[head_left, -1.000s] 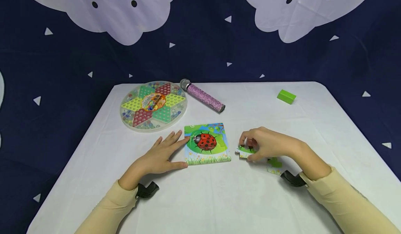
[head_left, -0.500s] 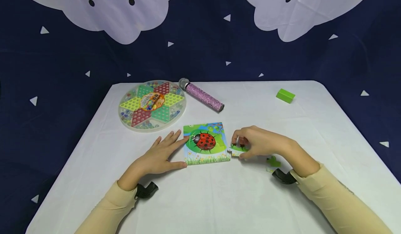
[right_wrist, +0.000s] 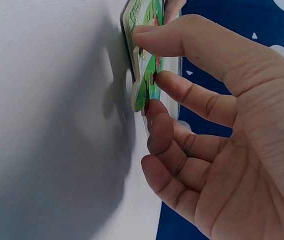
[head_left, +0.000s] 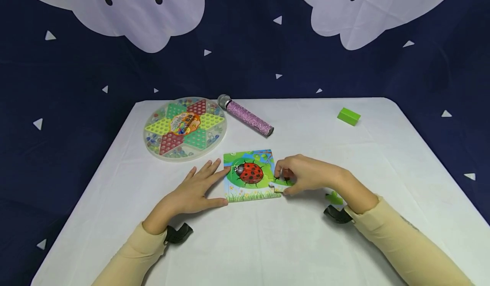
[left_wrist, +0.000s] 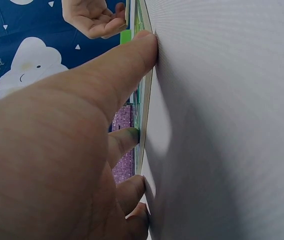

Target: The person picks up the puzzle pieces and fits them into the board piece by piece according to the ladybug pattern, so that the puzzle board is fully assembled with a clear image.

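A square ladybird puzzle (head_left: 245, 188) lies on the white table in front of me. My left hand (head_left: 195, 192) is spread flat at its left side, index fingertip over the edge and thumb by the near corner. At the right side, my right hand (head_left: 308, 173) pinches a green and white puzzle piece (head_left: 279, 188) with black legs printed on it. The piece overlaps the puzzle's lower right part, and in the right wrist view the held piece (right_wrist: 141, 92) is clear of the table. Another green piece (head_left: 334, 198) lies partly hidden beneath my right wrist.
Back left is a round Chinese checkers board (head_left: 185, 126) with marbles under its clear cover. A pink glitter microphone (head_left: 249, 118) lies beside it. A green block (head_left: 348, 116) sits at the back right, before a dark blue curtain (head_left: 245, 39) with clouds.
My right hand has carried the puzzle piece leftward from beside the puzzle to over its right edge. My left hand has stayed at the puzzle's left side.
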`<state>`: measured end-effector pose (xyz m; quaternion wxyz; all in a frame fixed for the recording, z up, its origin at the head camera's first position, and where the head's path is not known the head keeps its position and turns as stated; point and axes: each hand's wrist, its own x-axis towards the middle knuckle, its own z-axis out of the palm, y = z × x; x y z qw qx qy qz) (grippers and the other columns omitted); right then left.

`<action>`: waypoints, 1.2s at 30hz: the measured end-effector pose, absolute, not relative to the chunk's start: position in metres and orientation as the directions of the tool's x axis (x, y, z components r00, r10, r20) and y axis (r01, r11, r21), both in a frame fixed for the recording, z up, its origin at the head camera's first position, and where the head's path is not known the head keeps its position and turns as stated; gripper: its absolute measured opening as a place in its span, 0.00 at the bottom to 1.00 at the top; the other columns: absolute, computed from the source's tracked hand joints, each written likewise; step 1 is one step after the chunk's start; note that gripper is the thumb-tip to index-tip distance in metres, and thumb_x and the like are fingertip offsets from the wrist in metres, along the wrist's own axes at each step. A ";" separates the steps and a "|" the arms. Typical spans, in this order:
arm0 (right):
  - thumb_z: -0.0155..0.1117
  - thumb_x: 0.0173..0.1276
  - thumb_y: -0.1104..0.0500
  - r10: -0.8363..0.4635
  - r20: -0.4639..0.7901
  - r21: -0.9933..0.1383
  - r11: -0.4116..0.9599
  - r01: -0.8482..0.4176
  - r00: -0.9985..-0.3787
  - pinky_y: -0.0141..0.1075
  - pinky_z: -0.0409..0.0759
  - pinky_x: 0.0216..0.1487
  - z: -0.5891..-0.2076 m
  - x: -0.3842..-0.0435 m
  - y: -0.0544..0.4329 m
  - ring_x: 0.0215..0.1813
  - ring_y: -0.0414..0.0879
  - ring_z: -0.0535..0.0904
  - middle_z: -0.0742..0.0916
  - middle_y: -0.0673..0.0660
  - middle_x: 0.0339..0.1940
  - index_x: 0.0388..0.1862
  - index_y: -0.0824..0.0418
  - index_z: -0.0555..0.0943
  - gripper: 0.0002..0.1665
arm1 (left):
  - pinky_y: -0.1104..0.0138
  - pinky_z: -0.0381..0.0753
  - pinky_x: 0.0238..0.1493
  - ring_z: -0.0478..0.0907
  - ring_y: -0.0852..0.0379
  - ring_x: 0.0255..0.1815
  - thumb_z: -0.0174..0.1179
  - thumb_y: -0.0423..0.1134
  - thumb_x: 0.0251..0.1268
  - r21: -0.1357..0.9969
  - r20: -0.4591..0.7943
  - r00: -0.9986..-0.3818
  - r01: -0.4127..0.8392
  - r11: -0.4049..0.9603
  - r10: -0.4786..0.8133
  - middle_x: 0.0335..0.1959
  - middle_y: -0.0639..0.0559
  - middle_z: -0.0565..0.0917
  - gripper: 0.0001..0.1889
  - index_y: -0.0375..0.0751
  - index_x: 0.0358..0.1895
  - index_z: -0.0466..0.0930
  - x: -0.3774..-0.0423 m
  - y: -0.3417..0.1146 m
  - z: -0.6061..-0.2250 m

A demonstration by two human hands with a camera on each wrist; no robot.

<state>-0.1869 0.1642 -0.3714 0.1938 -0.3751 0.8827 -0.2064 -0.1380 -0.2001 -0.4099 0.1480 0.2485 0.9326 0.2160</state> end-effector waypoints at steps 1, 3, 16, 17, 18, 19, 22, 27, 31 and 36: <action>0.84 0.60 0.55 -0.746 -0.185 -0.509 0.630 -0.587 -0.640 0.33 0.76 0.42 -0.371 -0.187 0.163 0.36 0.41 0.76 0.83 0.48 0.32 0.48 0.52 0.83 0.21 | 0.29 0.38 0.85 0.41 0.35 0.92 0.68 0.64 0.70 0.477 -0.168 -0.833 0.399 0.783 0.527 0.91 0.43 0.47 0.48 0.57 0.88 0.56 -0.138 -0.200 -0.410; 0.84 0.60 0.55 -0.752 -0.181 -0.508 0.623 -0.594 -0.634 0.33 0.77 0.42 -0.371 -0.188 0.160 0.36 0.41 0.76 0.83 0.47 0.32 0.49 0.52 0.84 0.21 | 0.29 0.38 0.85 0.42 0.35 0.92 0.68 0.63 0.70 0.478 -0.167 -0.833 0.399 0.783 0.527 0.91 0.43 0.47 0.48 0.57 0.88 0.57 -0.138 -0.200 -0.409; 0.84 0.60 0.54 -0.776 -0.188 -0.504 0.603 -0.619 -0.602 0.34 0.78 0.44 -0.373 -0.190 0.141 0.37 0.40 0.77 0.84 0.47 0.35 0.50 0.53 0.85 0.21 | 0.28 0.39 0.85 0.42 0.34 0.91 0.68 0.63 0.71 0.472 -0.163 -0.833 0.405 0.783 0.529 0.91 0.42 0.47 0.47 0.57 0.88 0.57 -0.138 -0.200 -0.411; 0.84 0.60 0.55 -0.781 -0.182 -0.506 0.595 -0.624 -0.597 0.34 0.78 0.44 -0.373 -0.190 0.140 0.37 0.40 0.77 0.85 0.48 0.35 0.50 0.54 0.85 0.21 | 0.28 0.39 0.85 0.42 0.34 0.91 0.68 0.63 0.71 0.474 -0.164 -0.832 0.404 0.782 0.529 0.91 0.42 0.47 0.48 0.57 0.88 0.57 -0.138 -0.200 -0.412; 0.83 0.60 0.55 -0.785 -0.178 -0.508 0.590 -0.627 -0.594 0.34 0.79 0.44 -0.374 -0.191 0.139 0.37 0.41 0.77 0.85 0.48 0.35 0.49 0.54 0.85 0.21 | 0.28 0.39 0.85 0.42 0.34 0.91 0.67 0.63 0.71 0.474 -0.164 -0.832 0.405 0.782 0.530 0.91 0.42 0.47 0.48 0.57 0.88 0.56 -0.138 -0.200 -0.412; 0.83 0.60 0.55 -0.786 -0.176 -0.510 0.588 -0.629 -0.593 0.34 0.79 0.45 -0.375 -0.192 0.138 0.37 0.40 0.77 0.85 0.48 0.35 0.49 0.53 0.85 0.20 | 0.28 0.39 0.85 0.42 0.34 0.91 0.67 0.63 0.71 0.475 -0.165 -0.832 0.404 0.782 0.530 0.91 0.42 0.47 0.48 0.57 0.88 0.56 -0.138 -0.200 -0.412; 0.83 0.59 0.55 -0.796 -0.167 -0.506 0.576 -0.642 -0.582 0.33 0.78 0.44 -0.376 -0.192 0.134 0.37 0.40 0.77 0.85 0.48 0.35 0.48 0.54 0.84 0.20 | 0.28 0.39 0.85 0.42 0.34 0.91 0.67 0.64 0.71 0.474 -0.162 -0.832 0.406 0.781 0.531 0.91 0.42 0.47 0.48 0.57 0.88 0.56 -0.138 -0.199 -0.412; 0.83 0.60 0.55 -0.793 -0.185 -0.512 0.582 -0.632 -0.580 0.33 0.78 0.44 -0.376 -0.193 0.128 0.37 0.41 0.78 0.85 0.48 0.36 0.48 0.53 0.85 0.20 | 0.28 0.39 0.85 0.42 0.34 0.91 0.67 0.63 0.71 0.478 -0.163 -0.833 0.403 0.780 0.529 0.91 0.42 0.47 0.48 0.56 0.88 0.56 -0.137 -0.200 -0.411; 0.82 0.59 0.56 -0.795 -0.189 -0.514 0.580 -0.632 -0.576 0.33 0.79 0.44 -0.376 -0.194 0.124 0.38 0.42 0.78 0.86 0.48 0.36 0.48 0.53 0.85 0.19 | 0.28 0.40 0.85 0.43 0.34 0.91 0.68 0.63 0.71 0.480 -0.163 -0.833 0.402 0.780 0.529 0.91 0.42 0.47 0.48 0.56 0.88 0.57 -0.137 -0.199 -0.410; 0.82 0.59 0.56 -0.804 -0.190 -0.520 0.570 -0.637 -0.564 0.33 0.78 0.43 -0.375 -0.195 0.119 0.37 0.41 0.77 0.85 0.48 0.35 0.49 0.54 0.85 0.20 | 0.28 0.40 0.85 0.43 0.34 0.91 0.68 0.63 0.71 0.478 -0.160 -0.834 0.402 0.781 0.528 0.91 0.42 0.47 0.47 0.56 0.88 0.57 -0.137 -0.199 -0.411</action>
